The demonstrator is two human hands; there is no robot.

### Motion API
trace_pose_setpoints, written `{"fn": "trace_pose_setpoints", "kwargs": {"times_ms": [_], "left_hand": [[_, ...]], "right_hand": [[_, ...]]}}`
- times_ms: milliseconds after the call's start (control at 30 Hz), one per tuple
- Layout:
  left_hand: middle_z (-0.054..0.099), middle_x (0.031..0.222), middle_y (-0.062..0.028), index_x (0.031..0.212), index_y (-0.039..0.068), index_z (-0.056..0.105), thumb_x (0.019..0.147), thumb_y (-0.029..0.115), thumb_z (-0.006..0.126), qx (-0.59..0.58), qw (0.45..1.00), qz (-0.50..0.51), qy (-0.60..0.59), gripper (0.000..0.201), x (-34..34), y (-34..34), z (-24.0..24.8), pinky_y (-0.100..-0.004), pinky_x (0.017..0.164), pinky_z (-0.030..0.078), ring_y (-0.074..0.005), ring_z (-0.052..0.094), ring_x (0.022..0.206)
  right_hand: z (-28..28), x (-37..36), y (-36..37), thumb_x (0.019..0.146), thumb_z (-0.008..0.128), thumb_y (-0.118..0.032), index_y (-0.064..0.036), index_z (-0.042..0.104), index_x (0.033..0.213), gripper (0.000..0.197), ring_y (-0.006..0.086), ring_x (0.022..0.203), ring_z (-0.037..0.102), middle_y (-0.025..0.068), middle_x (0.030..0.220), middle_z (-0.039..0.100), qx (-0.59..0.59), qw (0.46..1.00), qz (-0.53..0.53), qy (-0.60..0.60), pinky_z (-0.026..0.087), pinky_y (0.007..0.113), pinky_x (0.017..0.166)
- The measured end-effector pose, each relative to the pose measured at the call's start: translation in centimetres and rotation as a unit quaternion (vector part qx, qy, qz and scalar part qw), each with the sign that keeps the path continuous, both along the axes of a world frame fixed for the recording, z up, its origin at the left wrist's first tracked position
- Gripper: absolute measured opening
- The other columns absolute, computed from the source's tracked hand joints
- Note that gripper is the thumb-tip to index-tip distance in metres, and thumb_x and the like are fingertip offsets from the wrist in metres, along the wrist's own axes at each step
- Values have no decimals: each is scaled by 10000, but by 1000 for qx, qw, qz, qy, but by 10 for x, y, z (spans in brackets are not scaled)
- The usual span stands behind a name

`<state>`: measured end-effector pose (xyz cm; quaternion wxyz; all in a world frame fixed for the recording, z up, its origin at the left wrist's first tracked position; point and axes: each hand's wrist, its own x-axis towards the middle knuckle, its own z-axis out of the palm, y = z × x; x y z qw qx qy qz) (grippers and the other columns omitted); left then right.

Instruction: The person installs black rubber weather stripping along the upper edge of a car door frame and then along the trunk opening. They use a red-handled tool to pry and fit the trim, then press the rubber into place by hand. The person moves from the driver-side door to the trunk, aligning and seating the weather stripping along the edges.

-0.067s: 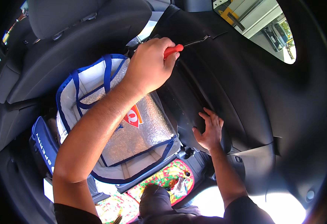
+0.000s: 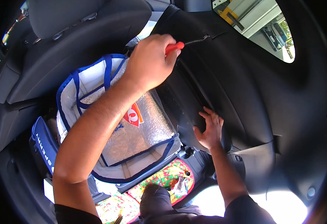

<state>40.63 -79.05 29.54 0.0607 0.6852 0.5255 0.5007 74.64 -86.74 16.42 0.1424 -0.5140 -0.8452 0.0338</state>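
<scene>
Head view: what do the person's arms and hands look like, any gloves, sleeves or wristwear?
The left hand and right hand are ungloved, with no watch or bracelet showing at either wrist. The left sleeve and right sleeve are short and black, with no markings visible, leaving the forearms bare.

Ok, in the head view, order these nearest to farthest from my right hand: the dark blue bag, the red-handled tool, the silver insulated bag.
From your right hand:
1. Silver insulated bag, just to its left.
2. Red-handled tool, in your left hand, above and left.
3. Dark blue bag, at far left.
</scene>
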Motion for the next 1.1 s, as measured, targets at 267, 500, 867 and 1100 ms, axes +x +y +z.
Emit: {"fn": "trace_pose_setpoints", "kwargs": {"times_ms": [267,500,867,1100], "left_hand": [[739,965,-194,1066,13,669,974,146,745,-6,1000,24,-18,178,14,-7,-15,-472,811,584,-395,734,907],[711,1000,-189,1079,30,657,977,145,740,33,999,14,-24,174,14,3,-45,-484,809,591,-403,723,922],[754,957,-207,1044,17,690,983,203,728,-124,971,87,186,200,-26,-6,51,-483,844,604,-382,752,953],[746,986,-120,1018,73,743,961,228,736,62,950,84,295,166,-152,-2,103,-435,884,553,-307,710,959]], "right_hand": [[-1,-15,8,818,782,-185,-110,688,1155,358,322,1253,657,92,1331,711,79,995,-19,60,465,483,1066],[155,-91,117,903,767,-196,-79,677,1168,303,357,1080,682,132,1182,707,319,944,78,25,556,479,924],[205,-107,232,995,699,-361,-79,644,1332,442,351,1063,732,150,1167,720,262,927,127,-236,616,475,910],[198,-111,246,966,693,-183,-74,653,1257,314,338,873,765,163,1074,741,293,878,204,-319,649,436,751]]}}
